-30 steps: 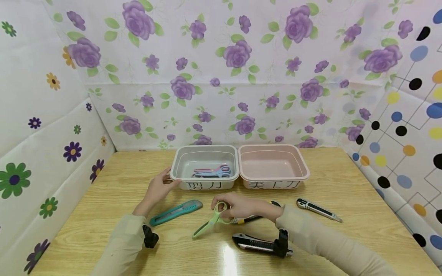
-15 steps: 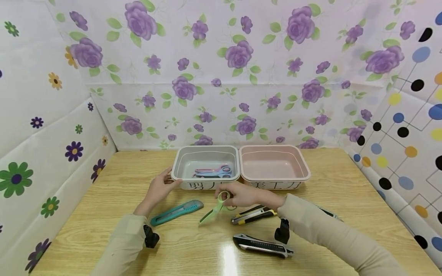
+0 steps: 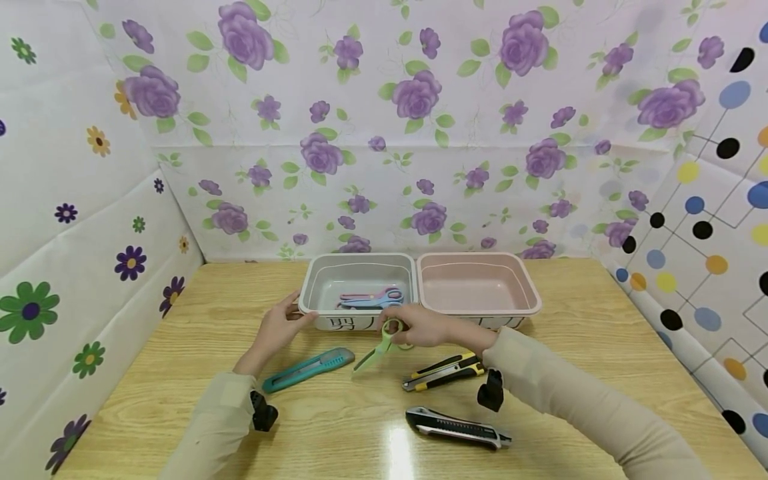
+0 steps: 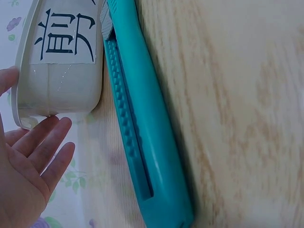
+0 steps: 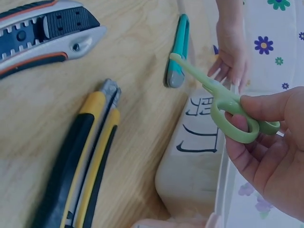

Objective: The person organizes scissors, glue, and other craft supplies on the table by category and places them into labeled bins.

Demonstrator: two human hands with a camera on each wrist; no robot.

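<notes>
My right hand (image 3: 417, 325) pinches light green scissors (image 5: 232, 107) by their handles, thumb and fingers at the loops. Their blades slant down to the left, above the table in front of the grey plastic bin (image 3: 312, 287). Inside that bin lie blue scissors (image 3: 366, 302) and pink-handled scissors, partly overlapping. My left hand (image 3: 279, 330) holds the bin's front left corner, the thumb at the rim and the other fingers along the side. A teal utility knife (image 4: 147, 118) lies on the table just in front of that hand.
A pink bin (image 3: 474, 293) stands against the grey one's right side. Both carry printed front labels. A yellow-and-black utility knife (image 3: 444, 372) and a black-and-silver utility knife (image 3: 459, 428) lie on the wooden table (image 3: 336, 433). Patterned cloth walls (image 3: 372, 187) stand behind and beside.
My right hand has lifted the green scissors up and away from me, toward the grey bin, uncovering the yellow-and-black knife. My left hand has stayed at the bin's corner.
</notes>
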